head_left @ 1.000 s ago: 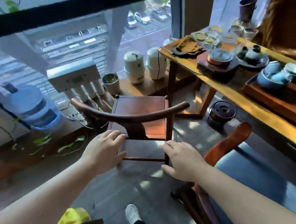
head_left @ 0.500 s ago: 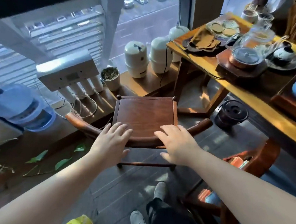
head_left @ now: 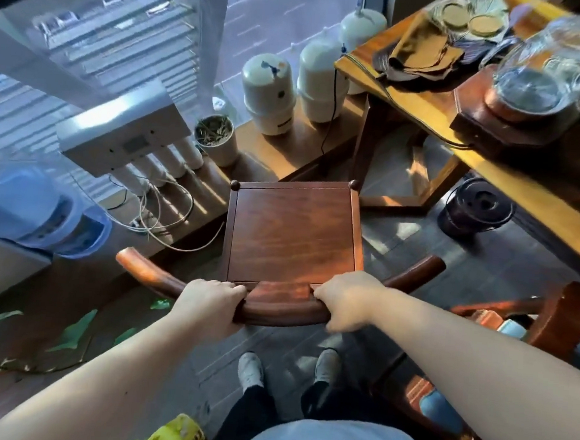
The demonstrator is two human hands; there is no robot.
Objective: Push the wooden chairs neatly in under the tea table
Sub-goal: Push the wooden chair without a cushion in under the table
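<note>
A dark wooden chair with a square seat and a curved back rail stands on the floor in front of me, left of the tea table. My left hand is closed around the back rail left of its middle. My right hand grips the same rail right of the middle. The chair's front edge is close to the table's near leg. A second wooden chair with a blue cushion stands at my lower right, partly cut off by the frame.
Tea ware, a glass kettle on a wooden stand and a brown cloth crowd the table. A dark pot sits on the floor under it. White tanks, a plant pot, a water filter, loose cables and a blue bottle line the window ledge.
Both hands have come down from hovering above the back rail and closed around it. I have stepped closer, and the view now looks more steeply down on the seat.
</note>
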